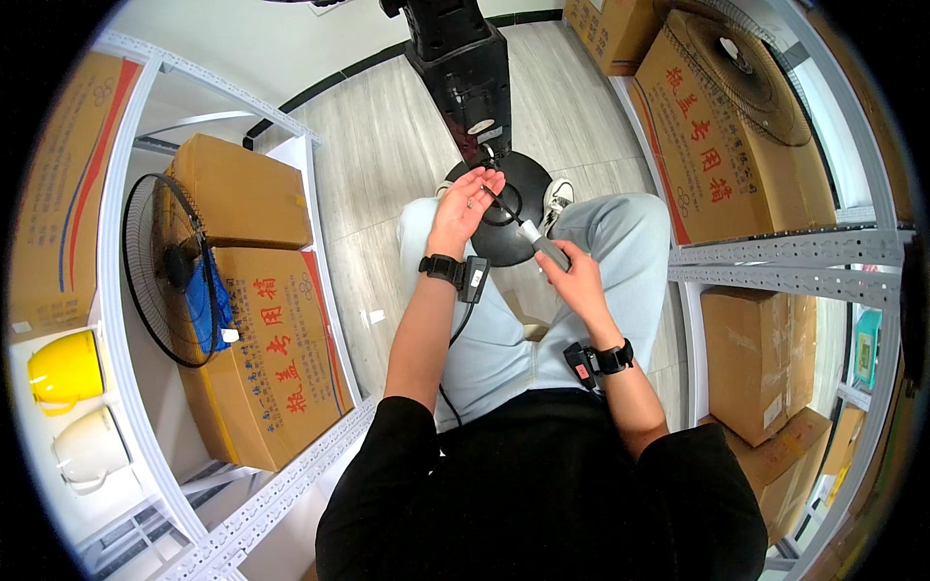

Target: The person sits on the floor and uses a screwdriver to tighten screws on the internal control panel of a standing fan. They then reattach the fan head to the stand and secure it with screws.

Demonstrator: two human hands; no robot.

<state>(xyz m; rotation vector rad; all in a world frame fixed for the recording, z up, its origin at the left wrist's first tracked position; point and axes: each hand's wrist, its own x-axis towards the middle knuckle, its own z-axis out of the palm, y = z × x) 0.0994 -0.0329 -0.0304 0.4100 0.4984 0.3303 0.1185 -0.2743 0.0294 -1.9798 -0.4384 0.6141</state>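
Observation:
My right hand [573,281] is closed around the grey-and-white handle of a screwdriver [550,248]. Its dark shaft points up and left, its tip close to the fingers of my left hand. That left hand [467,208] is turned palm up, fingers stretched and slightly curved. A tiny shiny piece shows at its palm, too small to name. Just beyond my hands, a tall black column [463,82] stands over a round black base [523,184] on the floor. A loop of black cable [503,221] lies on the base, partly hidden by my hand.
Shelving stands on both sides. At left are cardboard boxes [281,358], a black wire fan guard [136,271], a yellow container [66,371] and a white container [89,447]. At right, another round fan guard [736,68] leans over a large box [693,145]. My knees flank the base.

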